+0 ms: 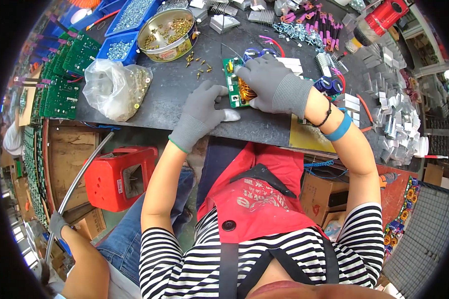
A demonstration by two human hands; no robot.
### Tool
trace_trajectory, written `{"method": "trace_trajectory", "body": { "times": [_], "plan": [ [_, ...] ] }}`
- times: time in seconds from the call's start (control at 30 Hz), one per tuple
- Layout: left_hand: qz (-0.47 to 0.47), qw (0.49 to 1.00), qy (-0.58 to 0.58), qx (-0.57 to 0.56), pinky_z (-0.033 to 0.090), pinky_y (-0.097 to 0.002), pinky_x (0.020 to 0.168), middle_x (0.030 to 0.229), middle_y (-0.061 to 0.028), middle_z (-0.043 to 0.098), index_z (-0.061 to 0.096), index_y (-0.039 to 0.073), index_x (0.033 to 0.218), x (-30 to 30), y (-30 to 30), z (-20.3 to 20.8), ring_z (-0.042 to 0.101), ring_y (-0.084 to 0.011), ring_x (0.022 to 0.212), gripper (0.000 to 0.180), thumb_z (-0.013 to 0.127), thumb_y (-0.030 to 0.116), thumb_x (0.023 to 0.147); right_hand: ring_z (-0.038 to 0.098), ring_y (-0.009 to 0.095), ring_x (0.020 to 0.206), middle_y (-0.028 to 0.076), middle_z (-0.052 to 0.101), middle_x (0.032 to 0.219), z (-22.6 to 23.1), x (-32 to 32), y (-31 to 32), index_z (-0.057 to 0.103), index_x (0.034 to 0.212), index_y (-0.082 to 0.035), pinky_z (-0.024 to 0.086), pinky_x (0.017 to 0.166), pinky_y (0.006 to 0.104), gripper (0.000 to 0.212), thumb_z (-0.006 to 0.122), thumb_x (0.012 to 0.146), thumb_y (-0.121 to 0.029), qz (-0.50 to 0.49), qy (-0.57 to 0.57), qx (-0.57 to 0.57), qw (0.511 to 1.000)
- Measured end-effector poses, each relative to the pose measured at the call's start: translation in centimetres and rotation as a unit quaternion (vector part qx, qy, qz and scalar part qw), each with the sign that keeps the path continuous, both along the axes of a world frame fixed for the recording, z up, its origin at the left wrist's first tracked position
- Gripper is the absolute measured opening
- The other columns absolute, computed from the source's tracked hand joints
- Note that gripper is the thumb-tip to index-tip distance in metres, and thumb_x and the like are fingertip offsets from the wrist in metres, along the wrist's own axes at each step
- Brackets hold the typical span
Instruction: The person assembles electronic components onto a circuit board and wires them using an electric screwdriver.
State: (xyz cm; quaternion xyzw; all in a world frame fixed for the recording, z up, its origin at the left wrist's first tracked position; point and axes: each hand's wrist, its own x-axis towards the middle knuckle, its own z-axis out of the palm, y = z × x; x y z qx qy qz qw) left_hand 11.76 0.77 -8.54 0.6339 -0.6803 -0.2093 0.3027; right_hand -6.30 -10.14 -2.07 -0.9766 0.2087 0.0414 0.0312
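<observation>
A green circuit board (231,79) with a copper-wound coil (245,92) and blue capacitors (254,53) lies on the dark worktable near its front edge. My right hand (270,83), in a grey glove, is over the board with its fingers curled down around the coil area and gripping it. Beside the board's left edge is my left hand (202,110), also gloved. Its thumb is stretched out and apart from the bent fingers, and nothing shows between them. Small brass screws (199,64) lie loose beyond my left hand.
A round tin (169,54) of brass screws, blue bins (123,49) and a plastic bag (110,92) stand left. Heat sinks (399,114), another capacitor board (329,85) and a red power drill (384,22) lie right. A co-worker's gloved hand (58,226) holds a grey tube near a red stool (115,182).
</observation>
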Motion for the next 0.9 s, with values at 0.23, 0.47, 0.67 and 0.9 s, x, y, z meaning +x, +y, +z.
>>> {"method": "trace_trajectory", "body": {
  "times": [0.23, 0.47, 0.67, 0.9],
  "plan": [
    [0.021, 1.000, -0.001, -0.004, 0.051, -0.0395, 0.070, 0.089, -0.0105, 0.058, 0.065, 0.008, 0.096, -0.5, 0.1, -0.3, 0.063, -0.0291, 0.081, 0.055, 0.088, 0.038, 0.058, 0.055, 0.034, 0.111, 0.017, 0.057, 0.110, 0.6, 0.6, 0.4, 0.049, 0.128, -0.003, 0.040, 0.100, 0.0424, 0.068, 0.079, 0.071, -0.021, -0.023, 0.077, 0.030, 0.996],
    [0.038, 0.999, 0.007, 0.038, 0.051, -0.0404, 0.072, 0.090, -0.0110, 0.058, 0.063, 0.007, 0.094, -0.6, -0.3, 0.1, 0.063, -0.0300, 0.082, 0.054, 0.090, 0.035, 0.056, 0.055, 0.034, 0.108, 0.016, 0.057, 0.107, 0.2, 0.6, 0.6, 0.049, 0.128, -0.003, 0.041, 0.098, 0.0422, 0.068, 0.078, 0.068, -0.018, -0.007, 0.061, 0.010, 0.998],
    [0.060, 0.996, 0.061, 0.036, 0.051, -0.0406, 0.073, 0.092, -0.0121, 0.061, 0.063, 0.005, 0.099, -0.2, -0.7, 0.6, 0.064, -0.0308, 0.083, 0.051, 0.087, 0.033, 0.062, 0.062, 0.033, 0.101, 0.017, 0.063, 0.103, 0.6, 0.0, 0.6, 0.059, 0.105, -0.001, 0.045, 0.094, 0.0410, 0.040, 0.072, 0.071, -0.016, -0.006, 0.008, -0.018, 1.000],
    [0.148, 0.988, -0.034, -0.017, 0.052, -0.0412, 0.083, 0.097, -0.0138, 0.065, 0.066, 0.008, 0.107, 1.1, -6.6, 0.0, 0.065, -0.0314, 0.094, 0.028, 0.063, 0.027, 0.087, 0.060, 0.037, 0.105, 0.019, 0.062, 0.106, 1.0, -0.2, 0.1, 0.058, 0.110, 0.000, 0.047, 0.094, 0.0435, 0.046, 0.075, 0.072, -0.020, -0.048, -0.008, -0.020, 0.999]
  ]
}}
